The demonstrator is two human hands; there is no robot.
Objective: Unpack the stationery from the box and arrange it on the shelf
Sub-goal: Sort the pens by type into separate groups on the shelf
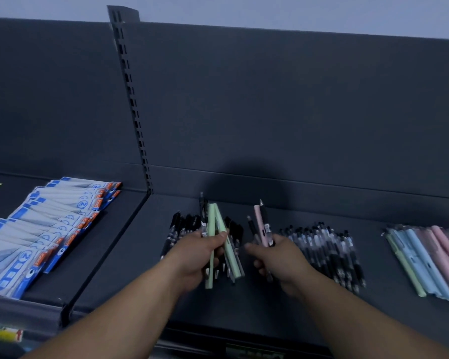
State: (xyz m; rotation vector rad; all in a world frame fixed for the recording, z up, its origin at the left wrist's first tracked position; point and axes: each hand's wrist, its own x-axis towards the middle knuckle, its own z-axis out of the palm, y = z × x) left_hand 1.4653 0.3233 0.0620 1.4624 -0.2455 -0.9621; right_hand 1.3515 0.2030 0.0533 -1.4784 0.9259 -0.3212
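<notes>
Head view looks down on a dark shelf with both bare arms reaching in from the front edge. The left hand is held above the middle of the shelf, its fingers curled tight round a bundle of pens, pale green and black ones together, standing roughly upright with their tips toward the back panel. Just beside it, the right hand pinches a pink pen and a black pen side by side, also pointing toward the back; its forefinger sticks out toward the left hand without touching it. On the shelf behind the left hand lies a heap of black pens, partly hidden by the bundle. To the right of the right hand lies a row of clear-barrelled pens with black grips, packed close together. Well apart from those, at the right edge of the shelf, lies a row of pastel pens in green, blue and pink, parallel and touching. A slotted upright divides this shelf from the neighbouring shelf on the left, where blue-and-white packets lie overlapped in rows reaching to its front edge.
</notes>
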